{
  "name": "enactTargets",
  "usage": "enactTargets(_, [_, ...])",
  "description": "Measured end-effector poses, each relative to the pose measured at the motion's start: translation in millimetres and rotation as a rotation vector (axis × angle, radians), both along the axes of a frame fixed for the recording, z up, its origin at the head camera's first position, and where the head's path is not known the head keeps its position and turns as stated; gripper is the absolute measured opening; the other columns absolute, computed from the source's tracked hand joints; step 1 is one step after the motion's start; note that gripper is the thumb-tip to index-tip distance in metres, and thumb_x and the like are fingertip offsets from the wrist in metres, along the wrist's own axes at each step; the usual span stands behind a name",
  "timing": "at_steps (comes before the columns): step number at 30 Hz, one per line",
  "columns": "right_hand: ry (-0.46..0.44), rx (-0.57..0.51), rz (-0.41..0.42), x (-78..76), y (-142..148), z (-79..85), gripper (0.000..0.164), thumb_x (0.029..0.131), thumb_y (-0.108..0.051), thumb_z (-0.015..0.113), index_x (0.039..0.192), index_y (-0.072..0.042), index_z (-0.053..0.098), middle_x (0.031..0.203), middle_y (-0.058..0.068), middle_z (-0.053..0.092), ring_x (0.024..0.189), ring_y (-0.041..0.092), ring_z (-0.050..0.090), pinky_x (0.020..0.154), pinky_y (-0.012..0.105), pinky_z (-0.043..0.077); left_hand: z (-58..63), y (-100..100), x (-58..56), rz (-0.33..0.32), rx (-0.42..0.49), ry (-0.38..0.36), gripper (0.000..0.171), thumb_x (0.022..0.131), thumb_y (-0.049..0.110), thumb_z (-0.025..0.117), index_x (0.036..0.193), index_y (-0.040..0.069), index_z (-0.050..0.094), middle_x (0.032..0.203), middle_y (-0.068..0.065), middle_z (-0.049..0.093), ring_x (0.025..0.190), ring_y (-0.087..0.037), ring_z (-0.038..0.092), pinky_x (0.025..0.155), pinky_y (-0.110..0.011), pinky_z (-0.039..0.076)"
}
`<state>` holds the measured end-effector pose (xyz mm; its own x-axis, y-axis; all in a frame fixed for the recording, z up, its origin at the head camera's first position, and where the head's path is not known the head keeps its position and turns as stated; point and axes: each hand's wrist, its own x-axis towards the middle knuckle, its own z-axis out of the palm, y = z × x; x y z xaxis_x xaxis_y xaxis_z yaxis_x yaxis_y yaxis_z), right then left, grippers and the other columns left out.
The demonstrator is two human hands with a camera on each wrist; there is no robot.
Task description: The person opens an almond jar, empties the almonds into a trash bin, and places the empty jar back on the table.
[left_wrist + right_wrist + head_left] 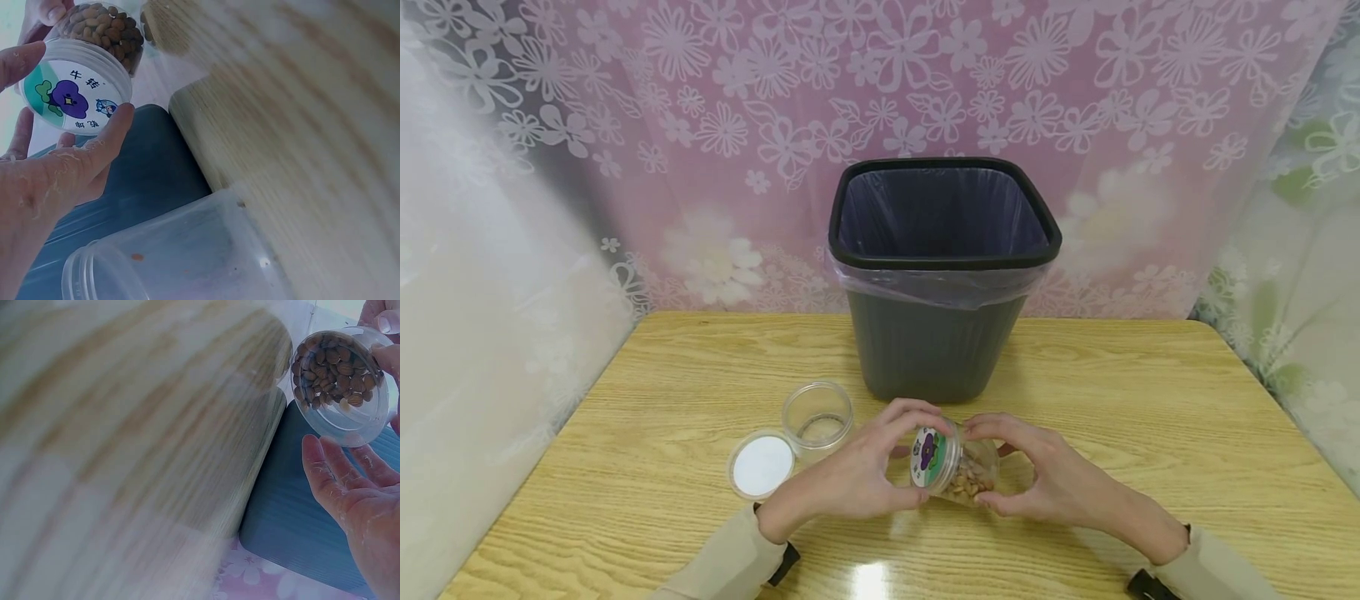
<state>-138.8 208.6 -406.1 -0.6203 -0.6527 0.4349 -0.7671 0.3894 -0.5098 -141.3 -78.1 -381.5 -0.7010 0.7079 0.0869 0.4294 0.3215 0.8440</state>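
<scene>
While holding a tipped jar point(979, 455) of nuts point(967, 483) just in front of the bin point(934, 342), grips its printed cap point(929, 457) with the left hand point(867, 467) and its base point(337, 387) with the right hand point(1054, 473), fingers curled. Has on the worktop point(1157, 417), in front of the bin and off to its left, a clear tub point(817, 414), plus a white-centred lid point(763, 465) just beside that tub, farther left.

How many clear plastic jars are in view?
2: the almond jar, held by the left hand and right hand, and the uncovered jar, on the table beside the loose lid.
</scene>
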Motion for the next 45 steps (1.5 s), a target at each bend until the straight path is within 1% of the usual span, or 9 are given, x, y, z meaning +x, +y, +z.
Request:
enactTargets(6, [0.001, -0.001, -0.001, -0.4, 0.0, -0.1, 0.075, 0.072, -0.013, 0.093, 0.138, -0.021, 0.056, 0.137, -0.001, 0.063, 0.121, 0.012, 0.062, 0.079, 0.028, 0.06, -1.1, 0.6, -0.2, 0.003, 0.014, -0.014, 0.069, 0.085, 0.01, 0.078, 0.141, 0.039, 0.049, 0.155, 0.006, 0.035, 0.141, -0.018, 0.045, 0.106, -0.039, 0.053])
enactTargets(11, [0.002, -0.002, -0.003, -0.5, -0.6, -0.4, 0.076, 0.072, -0.012, 0.093, 0.138, -0.021, 0.056, 0.137, -0.001, 0.063, 0.121, 0.011, 0.062, 0.079, 0.028, 0.06, -1.7, 0.5, 0.4, 0.022, 0.008, -0.024, 0.071, 0.085, 0.012, 0.079, 0.141, 0.042, 0.048, 0.153, 0.012, 0.036, 0.14, -0.018, 0.045, 0.104, -0.034, 0.054])
enactTargets(14, [0.004, -0.002, -0.007, -0.3, -0.6, -0.1, 0.076, 0.072, -0.012, 0.093, 0.138, -0.021, 0.057, 0.136, -0.002, 0.063, 0.121, 0.011, 0.062, 0.08, 0.028, 0.06, -2.0, 0.4, 0.1, 0.034, 0.006, -0.04, 0.072, 0.085, 0.014, 0.079, 0.142, 0.044, 0.047, 0.152, 0.012, 0.037, 0.138, -0.018, 0.046, 0.101, -0.031, 0.055])
enactTargets(22, [0.008, -0.001, -0.007, -0.2, -1.1, 2.1, 0.076, 0.072, -0.012, 0.093, 0.138, -0.022, 0.057, 0.136, -0.002, 0.063, 0.12, 0.011, 0.062, 0.08, 0.027, 0.06, -3.0, 0.2, -1.4, 0.06, 0.003, -0.091, 0.068, 0.089, 0.03, 0.079, 0.146, 0.046, 0.044, 0.15, 0.007, 0.039, 0.129, -0.025, 0.054, 0.093, -0.027, 0.058])
enactTargets(30, [0.019, -0.008, 0.004, 0.3, -2.8, 3.6, 0.076, 0.072, -0.01, 0.092, 0.138, -0.022, 0.057, 0.135, -0.002, 0.063, 0.119, 0.011, 0.063, 0.079, 0.027, 0.06, -1.8, 1.4, -0.4, 0.087, 0.01, -0.152, 0.065, 0.091, 0.034, 0.078, 0.146, 0.043, 0.046, 0.147, 0.004, 0.042, 0.126, -0.025, 0.054, 0.088, -0.021, 0.058])
enactTargets(35, [0.019, -0.017, 0.01, -0.4, -2.2, 3.7, 0.075, 0.073, -0.011, 0.092, 0.138, -0.021, 0.056, 0.136, 0.0, 0.063, 0.119, 0.011, 0.063, 0.078, 0.028, 0.061, -1.3, 2.7, 0.0, 0.103, 0.003, -0.152, 0.065, 0.091, 0.035, 0.078, 0.148, 0.039, 0.046, 0.147, 0.002, 0.042, 0.126, -0.025, 0.055, 0.088, -0.02, 0.058])
enactTargets(39, [0.021, -0.019, 0.016, -1.5, -1.9, 3.1, 0.074, 0.074, -0.011, 0.092, 0.138, -0.02, 0.056, 0.135, 0.002, 0.064, 0.118, 0.014, 0.064, 0.077, 0.029, 0.061, -0.6, 2.8, 0.3, 0.113, -0.011, -0.132, 0.066, 0.09, 0.036, 0.078, 0.147, 0.042, 0.046, 0.147, 0.004, 0.042, 0.128, -0.023, 0.051, 0.09, -0.023, 0.058])
enactTargets(42, [0.01, -0.022, 0.02, -1.9, -1.6, 2.7, 0.074, 0.074, -0.012, 0.092, 0.138, -0.02, 0.056, 0.135, 0.002, 0.064, 0.118, 0.014, 0.064, 0.076, 0.029, 0.061, 0.0, 2.8, 0.5, 0.107, -0.016, -0.1, 0.069, 0.088, 0.031, 0.081, 0.146, 0.045, 0.045, 0.148, 0.007, 0.041, 0.13, -0.021, 0.049, 0.095, -0.027, 0.057])
enactTargets(45, [0.006, -0.027, 0.024, -2.2, -1.0, 2.3, 0.073, 0.074, -0.013, 0.092, 0.138, -0.019, 0.056, 0.135, 0.003, 0.064, 0.118, 0.013, 0.063, 0.076, 0.029, 0.062, -0.4, 2.7, 0.7, 0.081, -0.001, -0.07, 0.072, 0.086, 0.021, 0.082, 0.143, 0.043, 0.045, 0.152, 0.008, 0.038, 0.134, -0.022, 0.047, 0.1, -0.03, 0.055])
